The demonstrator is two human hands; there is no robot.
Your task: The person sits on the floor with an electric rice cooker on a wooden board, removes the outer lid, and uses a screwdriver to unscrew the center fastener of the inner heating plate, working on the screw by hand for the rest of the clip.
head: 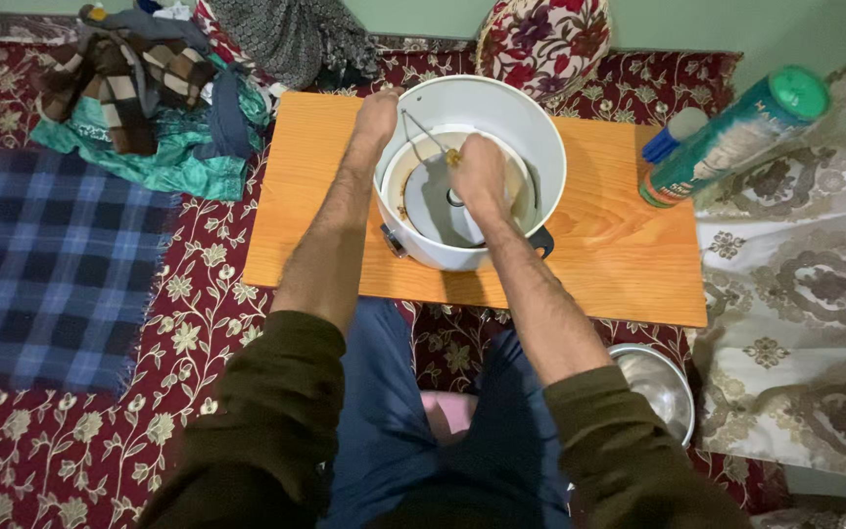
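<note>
The left hand [378, 116] is gripping the far-left rim of the white cooker body [469, 172], which is standing at the wooden board's [619, 255] middle. The right hand [477, 176] is reaching inside it, fingers closed around a small tool [453, 157]. A green-capped bottle [731, 137] is lying by the board's right edge.

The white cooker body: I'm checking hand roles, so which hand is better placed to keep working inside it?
Probably the right hand: it is already down inside the white cooker body by the heating plate. The left hand grips the rim.
</note>
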